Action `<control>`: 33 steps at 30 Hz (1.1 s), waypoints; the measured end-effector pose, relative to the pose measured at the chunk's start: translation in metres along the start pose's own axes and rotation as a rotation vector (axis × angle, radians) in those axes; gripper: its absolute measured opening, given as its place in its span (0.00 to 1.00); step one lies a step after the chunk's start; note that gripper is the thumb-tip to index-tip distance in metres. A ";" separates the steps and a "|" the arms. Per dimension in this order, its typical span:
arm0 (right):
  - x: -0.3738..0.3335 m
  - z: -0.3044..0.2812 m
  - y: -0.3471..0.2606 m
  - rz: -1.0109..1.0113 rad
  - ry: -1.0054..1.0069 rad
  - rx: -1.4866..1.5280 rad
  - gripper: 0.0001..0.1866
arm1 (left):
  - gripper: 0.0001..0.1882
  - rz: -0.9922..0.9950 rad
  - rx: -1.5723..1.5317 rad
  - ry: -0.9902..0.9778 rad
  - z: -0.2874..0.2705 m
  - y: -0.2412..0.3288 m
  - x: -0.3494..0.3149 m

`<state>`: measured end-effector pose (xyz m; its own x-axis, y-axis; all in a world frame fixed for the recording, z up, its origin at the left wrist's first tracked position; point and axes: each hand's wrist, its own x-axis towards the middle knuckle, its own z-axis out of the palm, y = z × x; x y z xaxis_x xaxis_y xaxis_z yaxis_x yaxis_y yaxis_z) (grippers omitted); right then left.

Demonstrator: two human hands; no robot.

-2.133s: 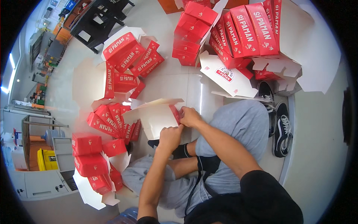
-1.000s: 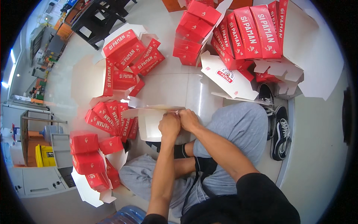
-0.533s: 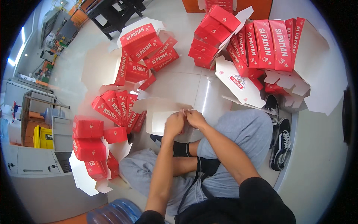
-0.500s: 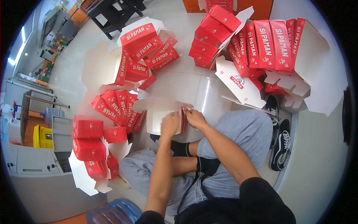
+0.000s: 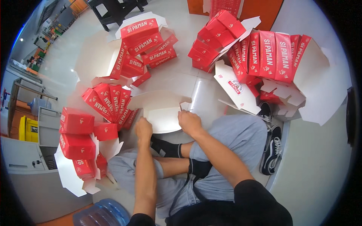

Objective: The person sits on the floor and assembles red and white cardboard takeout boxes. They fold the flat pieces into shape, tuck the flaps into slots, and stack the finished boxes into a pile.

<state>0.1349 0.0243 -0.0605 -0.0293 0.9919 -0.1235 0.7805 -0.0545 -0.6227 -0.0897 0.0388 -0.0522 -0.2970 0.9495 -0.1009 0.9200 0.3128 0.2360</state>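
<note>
A paper food box (image 5: 163,119), white inside with its lid flap raised at the far side, sits in front of my crossed legs. My left hand (image 5: 144,130) is closed at the box's left edge, fingers pinching the side. My right hand (image 5: 189,121) grips the right side near a small upright corner flap. Just left of the box, a fanned row of red boxes (image 5: 107,101) rests on the floor.
Stacked red boxes (image 5: 77,146) stand at my left, with another pile (image 5: 141,32) at the far left. A larger pile (image 5: 267,56) fills the right side. Dark shoes (image 5: 272,154) lie by the wall, a water jug (image 5: 102,215) near lower left, a black stool (image 5: 113,11) far off.
My left hand has moved from the middle of the box to its left edge. The right side wall, held upright before, now lies more open. The whole view has shifted slightly.
</note>
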 end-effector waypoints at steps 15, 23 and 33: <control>0.110 -0.247 -0.024 -0.178 0.721 0.149 0.22 | 0.14 0.032 -0.075 0.058 0.022 -0.014 0.002; 0.267 -0.352 0.073 -0.044 0.750 -0.278 0.52 | 0.11 0.055 -0.169 0.059 0.018 0.010 -0.006; 0.202 -0.376 0.014 -0.182 1.011 0.091 0.17 | 0.15 0.020 -0.193 0.064 -0.001 -0.004 -0.015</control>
<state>0.3752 0.2671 0.1965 0.4295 0.6162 0.6602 0.7656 0.1393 -0.6280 -0.0895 0.0230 -0.0506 -0.3004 0.9532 -0.0340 0.8616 0.2865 0.4190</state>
